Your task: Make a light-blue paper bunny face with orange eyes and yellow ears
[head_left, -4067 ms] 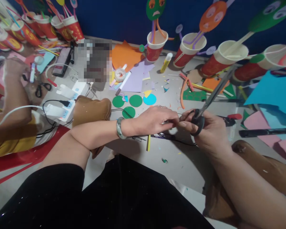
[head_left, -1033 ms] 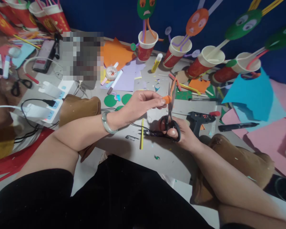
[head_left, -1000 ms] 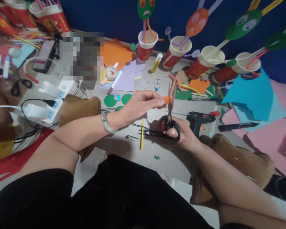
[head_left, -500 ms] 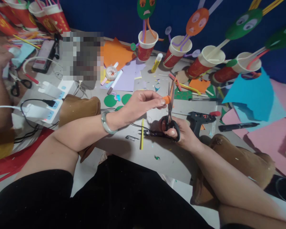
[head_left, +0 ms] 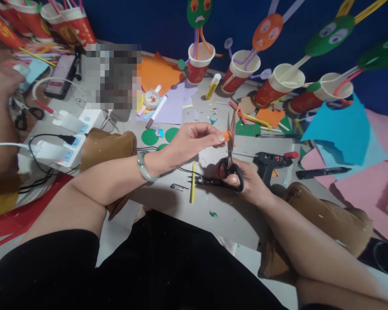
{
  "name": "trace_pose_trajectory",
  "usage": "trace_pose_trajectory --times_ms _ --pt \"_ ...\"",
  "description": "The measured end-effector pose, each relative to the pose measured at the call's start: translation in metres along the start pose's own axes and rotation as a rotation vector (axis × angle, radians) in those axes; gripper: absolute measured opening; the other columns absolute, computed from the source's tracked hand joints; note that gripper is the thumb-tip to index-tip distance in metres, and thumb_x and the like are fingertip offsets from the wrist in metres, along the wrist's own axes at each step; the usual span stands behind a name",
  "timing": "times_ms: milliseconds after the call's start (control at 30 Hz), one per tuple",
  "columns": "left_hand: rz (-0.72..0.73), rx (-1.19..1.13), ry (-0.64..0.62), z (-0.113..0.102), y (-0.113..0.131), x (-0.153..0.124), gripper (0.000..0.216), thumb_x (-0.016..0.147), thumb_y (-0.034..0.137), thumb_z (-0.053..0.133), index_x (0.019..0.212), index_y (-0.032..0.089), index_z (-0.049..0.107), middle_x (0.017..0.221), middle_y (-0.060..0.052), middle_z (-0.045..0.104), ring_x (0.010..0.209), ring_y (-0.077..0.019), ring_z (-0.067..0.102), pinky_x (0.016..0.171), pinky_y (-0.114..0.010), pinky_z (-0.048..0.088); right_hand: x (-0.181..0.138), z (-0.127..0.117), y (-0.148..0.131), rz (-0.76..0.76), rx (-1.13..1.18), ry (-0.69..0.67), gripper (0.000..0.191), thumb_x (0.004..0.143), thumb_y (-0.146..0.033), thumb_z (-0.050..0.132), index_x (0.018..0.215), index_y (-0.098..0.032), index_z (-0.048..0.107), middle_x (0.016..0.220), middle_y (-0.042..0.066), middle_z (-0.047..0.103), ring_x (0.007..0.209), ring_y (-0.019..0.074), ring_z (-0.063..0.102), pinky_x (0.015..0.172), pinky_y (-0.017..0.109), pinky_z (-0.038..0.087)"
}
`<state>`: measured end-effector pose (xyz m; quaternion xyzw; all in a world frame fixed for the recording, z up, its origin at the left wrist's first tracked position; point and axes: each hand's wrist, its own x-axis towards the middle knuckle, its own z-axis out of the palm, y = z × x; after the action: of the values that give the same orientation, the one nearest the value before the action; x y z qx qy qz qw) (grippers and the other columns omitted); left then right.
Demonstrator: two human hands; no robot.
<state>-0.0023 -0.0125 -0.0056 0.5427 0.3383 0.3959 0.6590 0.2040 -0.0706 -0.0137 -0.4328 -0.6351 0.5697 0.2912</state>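
Observation:
My left hand point(head_left: 190, 140) pinches a small orange paper piece point(head_left: 226, 135) between thumb and fingers, held above the grey table point(head_left: 181, 206). My right hand point(head_left: 245, 178) grips black-handled scissors point(head_left: 231, 161), blades pointing up and away, right beside the orange piece. The blade edge meets the paper. A jade bangle point(head_left: 144, 165) circles my left wrist. A black glue gun point(head_left: 271, 160) lies just right of my right hand.
Red paper cups point(head_left: 198, 64) with paper faces on sticks line the back. Coloured paper sheets point(head_left: 342, 125) cover the right side. Green paper discs point(head_left: 149, 137), a glue stick point(head_left: 212, 85), tape, a yellow strip point(head_left: 192, 181) and a power strip point(head_left: 67, 146) lie around. Another person's arm point(head_left: 0, 112) is at left.
Four seconds ago both hands were together low on the table; now my left hand holds the orange piece up against the upright scissor blades. Over the last second almost nothing moved.

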Motion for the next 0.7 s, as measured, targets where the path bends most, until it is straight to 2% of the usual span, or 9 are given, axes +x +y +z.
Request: trace_pose_trajectory --times_ms 700 --pt "0.044 0.025 0.028 -0.0017 -0.0016 -0.0004 0.032 0.084 0.049 0.081 0.079 0.019 0.073 0.083 -0.001 0.073 0.08 -0.0107 0.065 0.078 -0.026 0.054 0.0 -0.0005 -0.0005 0.019 -0.003 -0.013 0.068 0.076 -0.087 0.067 0.068 -0.021 0.054 0.066 0.0 0.055 0.06 0.0136 0.043 0.057 0.029 0.038"
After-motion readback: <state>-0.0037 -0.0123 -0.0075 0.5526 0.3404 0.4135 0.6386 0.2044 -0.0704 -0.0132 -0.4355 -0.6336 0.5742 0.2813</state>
